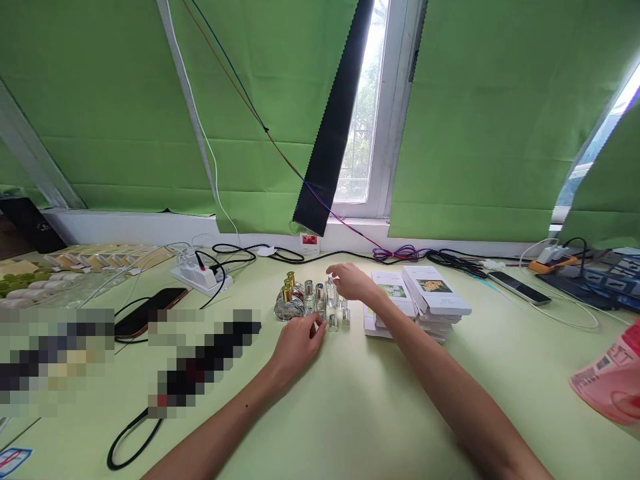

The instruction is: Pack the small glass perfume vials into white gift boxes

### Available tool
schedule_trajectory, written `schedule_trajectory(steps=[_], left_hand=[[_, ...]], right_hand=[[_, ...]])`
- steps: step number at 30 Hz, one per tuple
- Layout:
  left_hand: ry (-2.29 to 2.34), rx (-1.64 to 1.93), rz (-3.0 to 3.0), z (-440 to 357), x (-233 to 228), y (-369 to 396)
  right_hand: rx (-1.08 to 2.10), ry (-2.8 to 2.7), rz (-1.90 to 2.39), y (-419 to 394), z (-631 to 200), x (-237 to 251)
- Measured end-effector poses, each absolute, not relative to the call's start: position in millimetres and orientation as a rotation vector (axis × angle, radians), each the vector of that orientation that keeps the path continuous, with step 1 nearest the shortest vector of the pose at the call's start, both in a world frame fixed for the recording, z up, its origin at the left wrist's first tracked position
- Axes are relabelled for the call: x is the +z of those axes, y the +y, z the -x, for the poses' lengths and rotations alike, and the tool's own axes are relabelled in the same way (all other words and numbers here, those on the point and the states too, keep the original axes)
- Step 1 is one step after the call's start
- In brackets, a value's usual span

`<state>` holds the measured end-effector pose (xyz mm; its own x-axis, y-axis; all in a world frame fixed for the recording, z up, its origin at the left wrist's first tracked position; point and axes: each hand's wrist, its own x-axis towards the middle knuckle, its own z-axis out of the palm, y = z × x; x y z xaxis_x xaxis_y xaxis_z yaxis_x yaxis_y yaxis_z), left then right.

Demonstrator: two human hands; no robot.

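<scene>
On the tabletop (360,407), an upright clear bottle (331,295) stands just left of the nearer right hand (353,282), whether pinched I cannot tell, and beyond the loosely curled left hand (299,340), its grip unclear.

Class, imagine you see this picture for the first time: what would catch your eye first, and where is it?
Probably the bright green blinds filling much of the upper half, with a sunlit window between them near the centre. Below, at mid-table, the left hand and right hand meet around small glass bottles. Just right of the bottles stand stacked white boxes with flower pictures.
</scene>
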<state>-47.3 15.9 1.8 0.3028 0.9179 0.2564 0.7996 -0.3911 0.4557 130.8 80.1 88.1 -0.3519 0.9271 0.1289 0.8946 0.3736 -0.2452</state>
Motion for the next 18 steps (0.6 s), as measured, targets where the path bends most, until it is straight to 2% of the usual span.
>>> schedule_trajectory(steps=[18], left_hand=[[1.575,0.623,-2.313,48.4,1.5,17.7]], right_hand=[[0.102,-2.459,1.619,81.3,-129.1,83.2]])
